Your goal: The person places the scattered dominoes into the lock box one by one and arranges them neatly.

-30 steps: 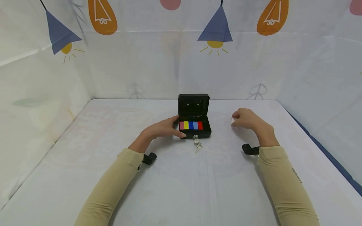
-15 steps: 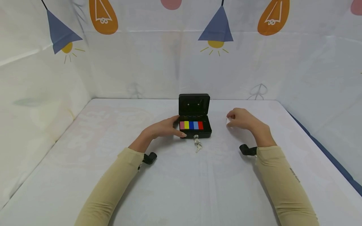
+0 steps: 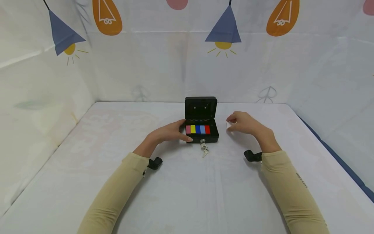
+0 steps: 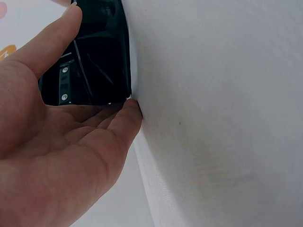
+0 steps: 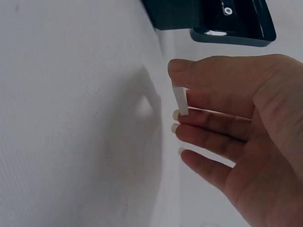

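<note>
A small black cash box (image 3: 216,138) stands on the table with its lid (image 3: 200,108) raised. Several coloured blocks (image 3: 197,129) lie side by side in it: pink, yellow, dark blue, light blue and red. From the front lock hangs a bunch of keys (image 3: 205,150). My left hand (image 3: 166,133) holds the box by its left side, the thumb at the front and the fingers behind. Right of the box, my right hand (image 3: 243,123) pinches a thin white block (image 5: 180,100) between thumb and fingers, just above the table and apart from the box.
The white-covered table (image 3: 187,195) ends at a white cloth backdrop (image 3: 146,71) with printed lamps and bulbs. A dark blue strip (image 3: 336,156) runs along the right edge. A black wrist camera (image 3: 252,156) sticks out from each sleeve.
My right hand has moved left toward the box, carrying the white block. The left hand and the box have stayed in place.
</note>
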### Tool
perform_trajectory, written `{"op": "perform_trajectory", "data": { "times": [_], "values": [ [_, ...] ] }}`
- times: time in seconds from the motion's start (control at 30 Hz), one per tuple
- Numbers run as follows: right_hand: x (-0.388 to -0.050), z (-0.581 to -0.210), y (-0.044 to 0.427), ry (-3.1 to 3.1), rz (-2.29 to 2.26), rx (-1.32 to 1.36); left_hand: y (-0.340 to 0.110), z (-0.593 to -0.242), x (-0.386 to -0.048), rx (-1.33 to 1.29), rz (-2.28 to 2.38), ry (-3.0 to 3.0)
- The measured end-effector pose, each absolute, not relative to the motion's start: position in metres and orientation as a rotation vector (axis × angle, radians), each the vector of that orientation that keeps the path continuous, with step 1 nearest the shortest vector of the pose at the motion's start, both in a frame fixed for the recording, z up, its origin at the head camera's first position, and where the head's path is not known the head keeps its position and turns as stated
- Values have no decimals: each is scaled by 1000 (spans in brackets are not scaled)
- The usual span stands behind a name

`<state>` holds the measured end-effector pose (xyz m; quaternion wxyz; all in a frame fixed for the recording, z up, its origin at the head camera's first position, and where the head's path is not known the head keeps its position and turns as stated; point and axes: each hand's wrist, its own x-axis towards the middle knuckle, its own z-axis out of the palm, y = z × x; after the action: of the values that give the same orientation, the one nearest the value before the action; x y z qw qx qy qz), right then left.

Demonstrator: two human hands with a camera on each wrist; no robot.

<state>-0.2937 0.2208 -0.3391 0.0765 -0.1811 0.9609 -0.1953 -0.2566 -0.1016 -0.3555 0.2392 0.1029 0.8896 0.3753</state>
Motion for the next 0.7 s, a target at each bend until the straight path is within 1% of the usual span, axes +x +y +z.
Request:
{"op": "perform_trajectory", "data": {
  "times": [0.37,0.7],
  "values": [
    [-288,-330,205,2893,-602,-659,-102,-353,-255,288,1015,2444],
    [-282,-326,192,2895,-642,-708,-101,-354,-255,275,1019,2441]
  ]
}}
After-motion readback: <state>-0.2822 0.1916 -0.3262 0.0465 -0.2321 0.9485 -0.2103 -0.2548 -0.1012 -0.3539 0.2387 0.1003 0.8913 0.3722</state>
